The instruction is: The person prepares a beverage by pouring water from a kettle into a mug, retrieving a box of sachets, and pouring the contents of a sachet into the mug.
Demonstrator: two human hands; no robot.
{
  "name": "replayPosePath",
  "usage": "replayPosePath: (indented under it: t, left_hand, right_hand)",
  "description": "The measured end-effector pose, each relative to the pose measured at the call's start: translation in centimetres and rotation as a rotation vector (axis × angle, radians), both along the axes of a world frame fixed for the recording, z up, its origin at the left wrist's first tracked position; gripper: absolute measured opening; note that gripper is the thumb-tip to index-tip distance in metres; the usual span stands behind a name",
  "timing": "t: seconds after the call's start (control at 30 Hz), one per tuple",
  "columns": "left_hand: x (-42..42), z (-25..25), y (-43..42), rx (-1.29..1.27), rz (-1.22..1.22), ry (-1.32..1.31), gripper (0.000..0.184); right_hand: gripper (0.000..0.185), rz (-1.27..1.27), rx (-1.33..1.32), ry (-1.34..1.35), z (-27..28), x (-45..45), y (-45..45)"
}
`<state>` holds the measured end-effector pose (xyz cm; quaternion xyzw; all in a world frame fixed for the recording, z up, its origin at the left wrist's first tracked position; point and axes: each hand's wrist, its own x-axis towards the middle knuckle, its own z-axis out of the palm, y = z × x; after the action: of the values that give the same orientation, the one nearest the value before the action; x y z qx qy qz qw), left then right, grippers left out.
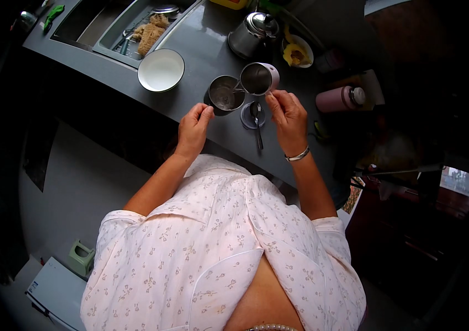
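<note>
My left hand (193,130) is closed at the near edge of a dark metal cup (225,94), which has liquid in it. My right hand (288,118) grips a pink cup (272,78) with a metal inside, tilted toward the dark cup. Liquid runs from its rim into the dark cup. Just below the two cups, a spoon (257,122) lies across a small round lid (248,117) on the grey counter (193,54).
A white bowl (161,70) stands left, beside a sink (112,39) with a sponge (150,37). Behind the cups are a metal kettle (248,36) and a bowl with yellow peel (297,53). A pink bottle (336,100) lies at the right.
</note>
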<state>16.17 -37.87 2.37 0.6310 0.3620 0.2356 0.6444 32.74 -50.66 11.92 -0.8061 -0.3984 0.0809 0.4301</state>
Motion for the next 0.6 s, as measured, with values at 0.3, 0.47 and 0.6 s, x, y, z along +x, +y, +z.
replayPosePath:
  t: [0.3,0.47,0.6]
  left_hand:
    - [0.3,0.5,-0.1,-0.01,-0.023,-0.016,0.03]
    - [0.2,1.0,0.1,-0.013,-0.047,-0.016,0.029]
    - [-0.3,1.8,0.3,-0.025,-0.069,-0.031,0.029]
  right_hand:
    - [0.012,0.005,0.031,-0.271,0.0,0.2,0.1]
    - [0.014,-0.03,0.111,0.139,-0.4,-0.2,-0.5]
    - [0.019,-0.096,0.315,0.638,-0.9,-0.2,-1.8]
